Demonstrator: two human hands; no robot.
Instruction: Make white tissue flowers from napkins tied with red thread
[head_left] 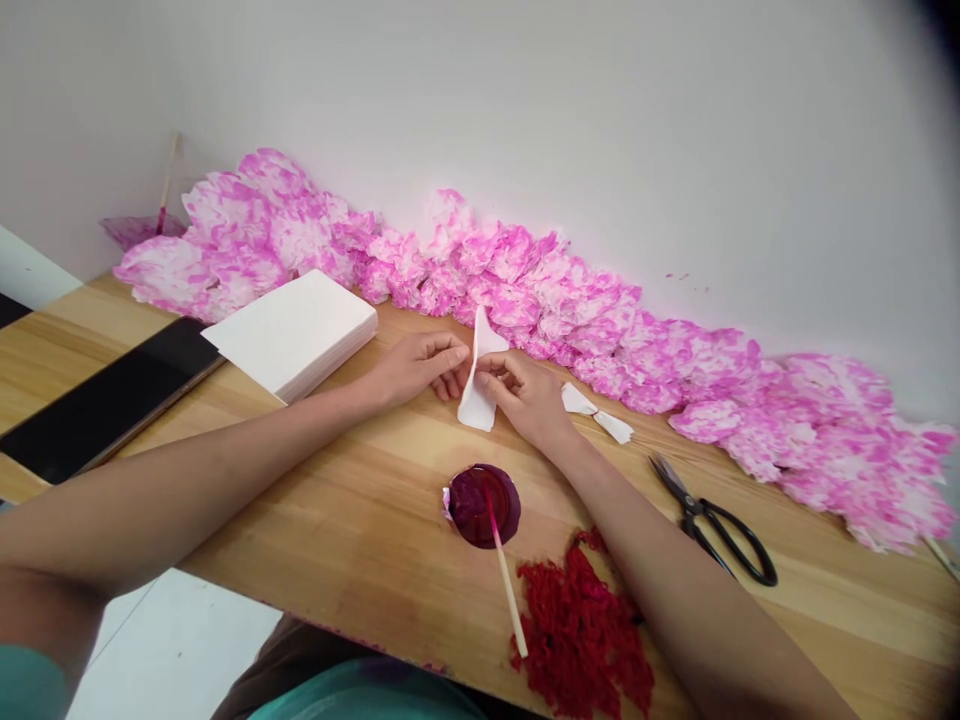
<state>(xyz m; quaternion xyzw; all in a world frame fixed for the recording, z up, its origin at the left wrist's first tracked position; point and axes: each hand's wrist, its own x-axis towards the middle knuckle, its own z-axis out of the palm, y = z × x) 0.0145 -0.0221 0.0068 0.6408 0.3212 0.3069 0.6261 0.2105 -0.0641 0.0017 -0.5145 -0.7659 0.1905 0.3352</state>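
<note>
Between my hands a piece of folded white tissue paper (478,400) stands up off the wooden table. My left hand (429,366) pinches it from the left with thumb and fingertips, the other fingers curled beneath. From the right, my right hand (527,396) grips its middle between thumb and bent fingers. Just right of that hand lies a small white paper piece (600,413), narrowed at its middle like a bow. Nearer to me is a round dish of dark magenta dye (476,503), with a wooden stick (510,590) resting in it, its tip stained pink.
A stack of white paper (300,330) sits on the left, next to a black phone (105,400). Pink-and-white paper flowers (517,285) line the wall. Black-handled scissors (709,515) lie beyond my right forearm, and a heap of red threads (581,630) near the front edge.
</note>
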